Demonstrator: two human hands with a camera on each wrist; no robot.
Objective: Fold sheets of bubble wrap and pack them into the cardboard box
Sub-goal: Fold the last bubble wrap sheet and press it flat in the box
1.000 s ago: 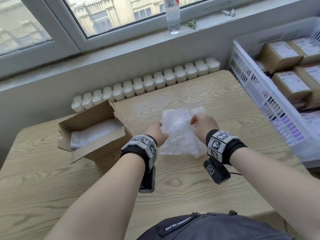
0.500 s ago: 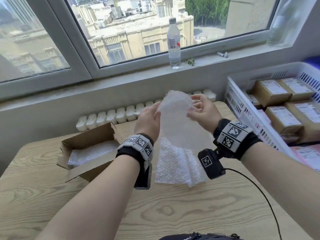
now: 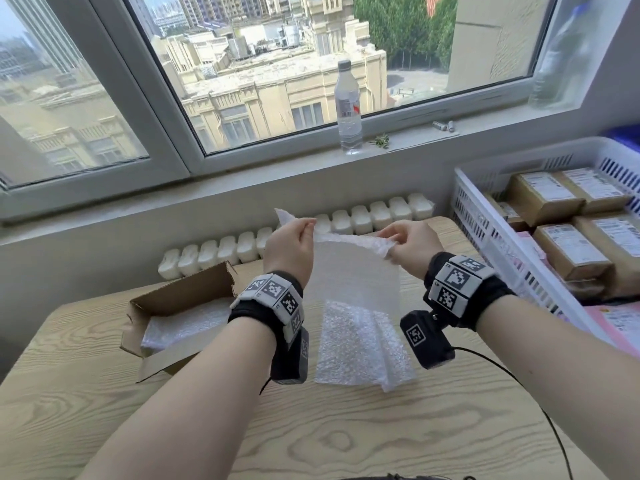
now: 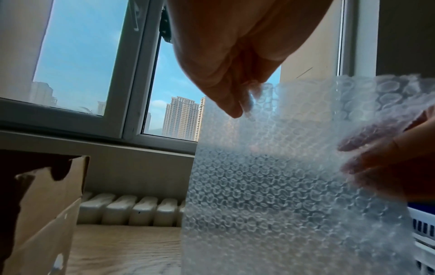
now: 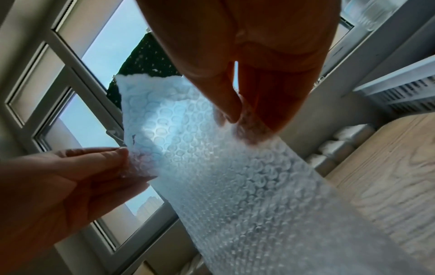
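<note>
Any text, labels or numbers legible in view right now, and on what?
None can be read.
Water bottle label: red mark, print too small.
Brown parcels in the white crate: white shipping labels, blurred.
Wrist bands: square black-and-white marker patterns, no words.

Wooden table (image 3: 346, 427), cardboard box (image 3: 180, 299) (open), bubble wrap pile (image 3: 360, 348)

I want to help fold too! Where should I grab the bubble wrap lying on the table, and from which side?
Probably by its two near corners, coming from the front edge of the table. The pile of bubble wrap lies flat and floppy, so one pinch would let it sag. The left hand and right hand pinch the held sheet at its top corners the same way.
</note>
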